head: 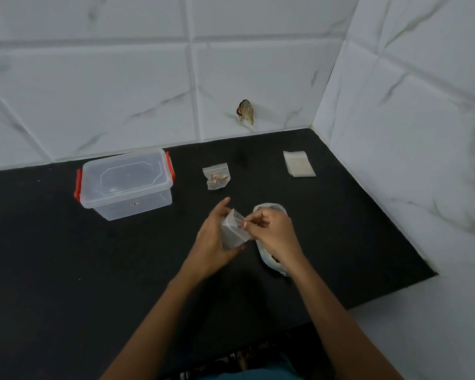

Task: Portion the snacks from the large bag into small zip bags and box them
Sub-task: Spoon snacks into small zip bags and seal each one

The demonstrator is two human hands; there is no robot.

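My left hand (210,244) holds a small clear zip bag (232,229) above the black counter, fingers curled behind it. My right hand (272,233) pinches a small snack piece at the bag's upper edge. Under my right hand lies the large white snack bag (269,209), open, with brown snacks visible at its near end. A filled small zip bag (216,176) lies flat further back. A clear plastic box (126,185) with red latches stands at the left, lid on. A stack of empty zip bags (299,163) lies at the back right.
The black counter (66,256) ends at white marble-tiled walls behind and to the right. A torn bit of wrapper (246,111) sticks to the back wall. The counter's near right edge drops off beside my right forearm.
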